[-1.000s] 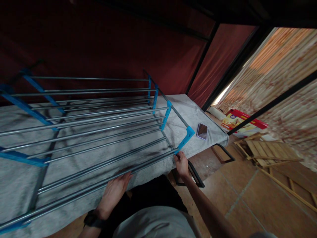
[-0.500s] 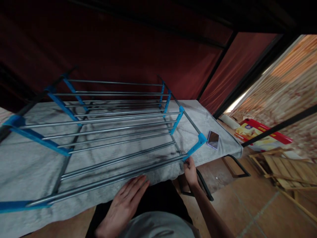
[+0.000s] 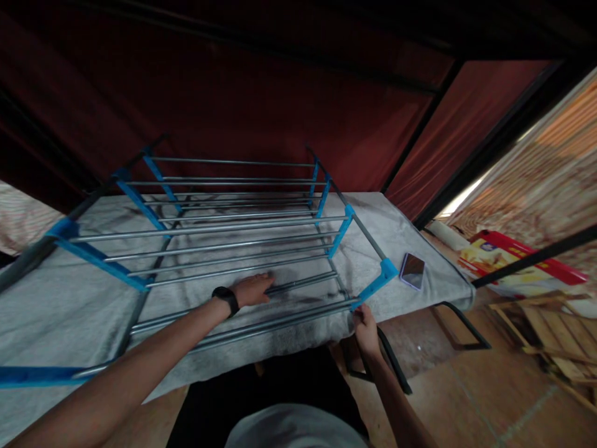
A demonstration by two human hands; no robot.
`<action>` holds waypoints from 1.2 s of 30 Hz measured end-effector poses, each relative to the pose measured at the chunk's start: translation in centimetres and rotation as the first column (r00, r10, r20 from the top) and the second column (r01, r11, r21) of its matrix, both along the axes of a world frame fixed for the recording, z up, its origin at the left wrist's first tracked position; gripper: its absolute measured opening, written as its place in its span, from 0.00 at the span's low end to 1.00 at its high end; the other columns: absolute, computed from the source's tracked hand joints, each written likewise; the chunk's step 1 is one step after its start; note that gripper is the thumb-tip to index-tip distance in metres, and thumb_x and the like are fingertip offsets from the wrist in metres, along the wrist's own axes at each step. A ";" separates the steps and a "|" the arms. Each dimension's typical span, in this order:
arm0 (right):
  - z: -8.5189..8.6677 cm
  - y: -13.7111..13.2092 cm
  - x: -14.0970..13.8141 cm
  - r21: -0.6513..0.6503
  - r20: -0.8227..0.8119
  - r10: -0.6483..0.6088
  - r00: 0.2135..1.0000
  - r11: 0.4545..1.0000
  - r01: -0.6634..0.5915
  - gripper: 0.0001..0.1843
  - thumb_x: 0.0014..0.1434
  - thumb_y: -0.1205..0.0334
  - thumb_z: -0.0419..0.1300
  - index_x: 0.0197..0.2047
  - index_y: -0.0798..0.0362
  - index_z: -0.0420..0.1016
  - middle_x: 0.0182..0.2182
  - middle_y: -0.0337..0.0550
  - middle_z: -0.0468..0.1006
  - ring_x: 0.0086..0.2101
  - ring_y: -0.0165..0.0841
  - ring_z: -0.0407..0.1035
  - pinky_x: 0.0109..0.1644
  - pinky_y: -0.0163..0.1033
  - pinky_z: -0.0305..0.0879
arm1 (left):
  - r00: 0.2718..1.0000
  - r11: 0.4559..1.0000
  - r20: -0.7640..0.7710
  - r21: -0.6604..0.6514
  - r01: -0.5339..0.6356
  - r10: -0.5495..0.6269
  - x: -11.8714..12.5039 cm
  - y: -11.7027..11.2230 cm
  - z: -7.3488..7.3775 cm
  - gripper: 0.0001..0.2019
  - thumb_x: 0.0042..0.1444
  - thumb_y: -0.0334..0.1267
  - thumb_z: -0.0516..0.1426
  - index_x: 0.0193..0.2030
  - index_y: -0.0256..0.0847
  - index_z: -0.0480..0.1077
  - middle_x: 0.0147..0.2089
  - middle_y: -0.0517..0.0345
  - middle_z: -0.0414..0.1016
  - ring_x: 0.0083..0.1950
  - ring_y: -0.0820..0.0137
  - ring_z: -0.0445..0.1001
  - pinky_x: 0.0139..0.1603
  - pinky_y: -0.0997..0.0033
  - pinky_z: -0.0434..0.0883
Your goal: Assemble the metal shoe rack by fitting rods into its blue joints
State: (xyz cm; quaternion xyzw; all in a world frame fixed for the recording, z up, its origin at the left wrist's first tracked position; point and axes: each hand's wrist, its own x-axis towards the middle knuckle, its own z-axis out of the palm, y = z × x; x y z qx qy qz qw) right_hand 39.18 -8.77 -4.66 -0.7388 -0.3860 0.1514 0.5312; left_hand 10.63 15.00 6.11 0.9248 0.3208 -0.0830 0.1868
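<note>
A shoe rack (image 3: 233, 231) of grey metal tubes and blue plastic end pieces lies on a grey cloth-covered table. My left hand (image 3: 253, 289), with a black band on its wrist, reaches over the front tubes and rests on the pair of tubes behind them. Its fingers are stretched out, with the thumb apart. At the front right corner, my right hand (image 3: 366, 326) is closed on the rack, just below the blue end piece (image 3: 373, 286). Its fingertips are partly hidden there.
A phone (image 3: 413, 271) lies on the table (image 3: 438, 283) right of the rack. Black metal legs (image 3: 466, 326) stick out below the table edge. A red and yellow box (image 3: 517, 261) and a folded wooden piece (image 3: 559, 333) are on the right. Dark red fabric (image 3: 261, 106) hangs behind.
My left hand has moved from the front edge forward over the front tubes onto the inner pair. My right hand stays at the corner. The view has shifted slightly left.
</note>
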 end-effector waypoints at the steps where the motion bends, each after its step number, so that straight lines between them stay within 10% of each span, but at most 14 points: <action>1: 0.0 0.0 -0.1 0.001 0.006 0.004 1.000 1.000 -0.004 0.18 0.53 0.60 0.52 0.47 0.51 0.72 0.42 0.47 0.75 0.43 0.41 0.69 0.53 0.49 0.64 | 1.000 1.000 0.008 0.009 0.015 -0.015 0.1 -0.1 -0.9 0.27 0.52 0.31 0.59 0.61 0.40 0.66 0.64 0.42 0.68 0.64 0.55 0.69 0.64 0.56 0.66; 8: 0.1 0.4 -0.1 -0.008 0.034 0.017 0.999 1.000 -0.017 0.18 0.51 0.63 0.53 0.46 0.49 0.71 0.42 0.45 0.74 0.44 0.41 0.68 0.52 0.48 0.65 | 0.995 0.997 0.076 0.041 0.065 -0.068 -0.8 1.2 -3.9 0.28 0.56 0.26 0.47 0.64 0.41 0.63 0.67 0.46 0.66 0.67 0.62 0.65 0.66 0.58 0.64; 20: 0.2 0.6 -0.2 -0.037 0.071 0.038 0.997 0.999 -0.035 0.19 0.52 0.64 0.52 0.48 0.48 0.70 0.45 0.47 0.72 0.48 0.42 0.67 0.56 0.50 0.63 | 0.996 0.985 0.054 0.162 0.065 -0.075 2.7 1.8 -0.9 0.27 0.57 0.21 0.43 0.59 0.43 0.68 0.57 0.45 0.73 0.60 0.61 0.71 0.59 0.59 0.68; 29: -0.2 0.8 -0.1 -0.024 0.058 0.020 0.998 1.000 -0.018 0.17 0.51 0.63 0.54 0.45 0.48 0.71 0.44 0.47 0.73 0.48 0.43 0.67 0.56 0.51 0.64 | 1.000 0.989 0.022 0.149 -0.016 0.013 -0.2 1.3 -1.4 0.29 0.57 0.22 0.44 0.61 0.46 0.67 0.62 0.49 0.72 0.61 0.62 0.72 0.58 0.61 0.69; 36: 0.3 1.1 -0.1 0.037 -0.002 -0.001 1.000 0.999 0.001 0.22 0.52 0.63 0.53 0.51 0.50 0.69 0.45 0.48 0.75 0.47 0.42 0.69 0.56 0.52 0.65 | 0.988 0.961 0.153 0.274 -0.042 -0.001 -0.3 -2.4 2.5 0.35 0.52 0.18 0.42 0.66 0.42 0.62 0.60 0.49 0.73 0.59 0.63 0.73 0.59 0.59 0.69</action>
